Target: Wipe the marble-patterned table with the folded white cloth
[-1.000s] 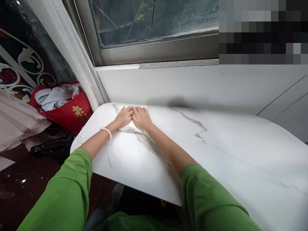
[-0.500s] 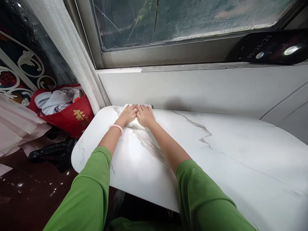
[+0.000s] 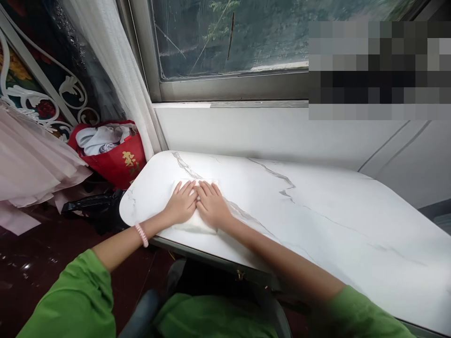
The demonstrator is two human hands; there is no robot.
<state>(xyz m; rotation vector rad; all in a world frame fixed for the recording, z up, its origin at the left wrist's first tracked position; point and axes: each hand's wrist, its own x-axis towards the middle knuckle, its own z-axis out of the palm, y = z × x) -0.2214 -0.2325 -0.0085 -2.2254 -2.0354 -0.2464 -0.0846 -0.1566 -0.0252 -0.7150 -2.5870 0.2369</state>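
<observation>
A folded white cloth (image 3: 197, 224) lies on the white marble-patterned table (image 3: 317, 220), close to its near left edge. My left hand (image 3: 182, 204) and my right hand (image 3: 210, 206) press flat on the cloth side by side, fingers stretched forward and touching at the thumbs. A pink beaded bracelet (image 3: 141, 234) sits on my left wrist. Both arms wear green sleeves. Most of the cloth is hidden under my palms.
A window with a grey frame (image 3: 229, 87) and a white sill wall stands behind the table. A white curtain (image 3: 116, 70) hangs at the left. On the dark floor at the left sit a red bag of clothes (image 3: 112, 152) and a black bag (image 3: 91, 206). Pink fabric (image 3: 31, 164) lies further left.
Both hands have slid the cloth back from the table's far edge by the wall toward the near edge. The view has shifted with them.
</observation>
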